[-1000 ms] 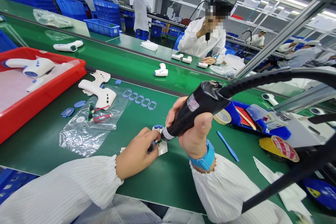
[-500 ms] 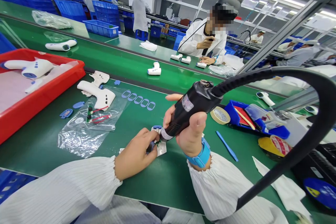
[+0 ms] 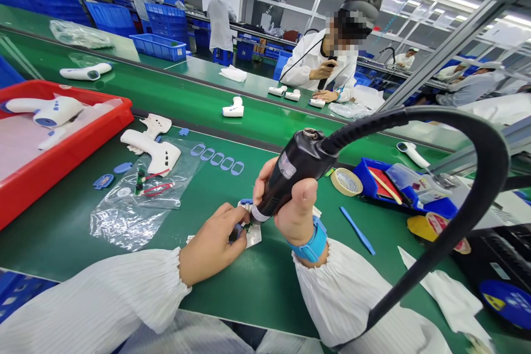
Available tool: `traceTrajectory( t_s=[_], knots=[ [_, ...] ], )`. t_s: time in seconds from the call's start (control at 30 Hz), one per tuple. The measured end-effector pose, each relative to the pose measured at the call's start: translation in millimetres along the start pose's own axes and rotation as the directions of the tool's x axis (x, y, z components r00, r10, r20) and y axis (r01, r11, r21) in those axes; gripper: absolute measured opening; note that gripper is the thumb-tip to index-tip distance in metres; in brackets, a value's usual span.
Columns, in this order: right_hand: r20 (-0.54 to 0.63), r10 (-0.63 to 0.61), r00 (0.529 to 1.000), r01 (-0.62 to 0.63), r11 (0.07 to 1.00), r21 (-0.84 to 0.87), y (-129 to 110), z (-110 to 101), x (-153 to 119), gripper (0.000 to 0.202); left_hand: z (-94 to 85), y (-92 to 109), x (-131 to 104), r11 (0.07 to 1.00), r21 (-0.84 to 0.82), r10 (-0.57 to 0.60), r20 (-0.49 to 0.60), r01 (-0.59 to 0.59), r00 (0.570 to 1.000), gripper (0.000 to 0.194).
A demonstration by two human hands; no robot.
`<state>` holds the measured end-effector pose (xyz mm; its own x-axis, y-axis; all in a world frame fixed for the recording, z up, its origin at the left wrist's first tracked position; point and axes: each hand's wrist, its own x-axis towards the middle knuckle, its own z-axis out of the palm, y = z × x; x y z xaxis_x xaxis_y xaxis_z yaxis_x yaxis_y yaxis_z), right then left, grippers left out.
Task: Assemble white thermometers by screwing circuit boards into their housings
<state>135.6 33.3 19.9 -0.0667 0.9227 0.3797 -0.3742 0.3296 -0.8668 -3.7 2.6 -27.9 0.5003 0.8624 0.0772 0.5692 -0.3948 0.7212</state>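
In the head view, see the right grip (image 3: 295, 215) clasped round the black driver (image 3: 295, 170), nose at the white casing (image 3: 254, 237) on the worktop (image 3: 265, 293), pinched there by the left grip (image 3: 213, 243). Expect a stiff, probably weighty driver, best held mid-barrel; treat the casing as light, perhaps fragile, taking edges only.

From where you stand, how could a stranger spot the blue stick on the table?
Start at the green worktop, then the right hand gripping a black tool. To the right of its blue wristband lies the slim blue stick, flat on the worktop. Unlike the cream roll and white cloth nearby, it is long, thin and blue.
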Motion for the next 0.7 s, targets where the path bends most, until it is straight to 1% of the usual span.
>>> traceTrajectory(
  t_s=[0.13,0.3,0.43,0.57,0.7],
  knots=[
    [0.006,-0.018,1.0,0.018,1.0,-0.003,-3.2,1.7,1.0,0.054,1.1,-1.2,-0.3,1.0,0.01,-0.003,-0.002,0.003,1.0,0.014],
    [-0.01,-0.034,0.999,0.034,0.999,-0.029,-9.0,5.1,1.8,0.062,1.8,-0.1,-0.7,1.0,0.013,0.002,-0.012,-0.002,1.0,0.014],
    [0.007,-0.034,0.999,0.034,0.999,-0.024,-7.1,4.2,1.3,0.062,0.7,1.7,0.0,1.0,0.013,0.012,-0.014,-0.012,1.0,0.013],
    [0.029,-0.018,0.999,0.018,1.0,-0.003,-2.3,0.5,0.2,0.057,0.0,1.7,0.3,1.0,0.016,0.02,-0.016,-0.019,1.0,0.013],
    [0.01,0.026,1.0,-0.026,1.0,-0.003,1.2,-1.6,-1.8,0.059,0.1,1.1,-0.4,1.0,0.02,0.006,-0.018,-0.006,1.0,0.013]
  ],
)
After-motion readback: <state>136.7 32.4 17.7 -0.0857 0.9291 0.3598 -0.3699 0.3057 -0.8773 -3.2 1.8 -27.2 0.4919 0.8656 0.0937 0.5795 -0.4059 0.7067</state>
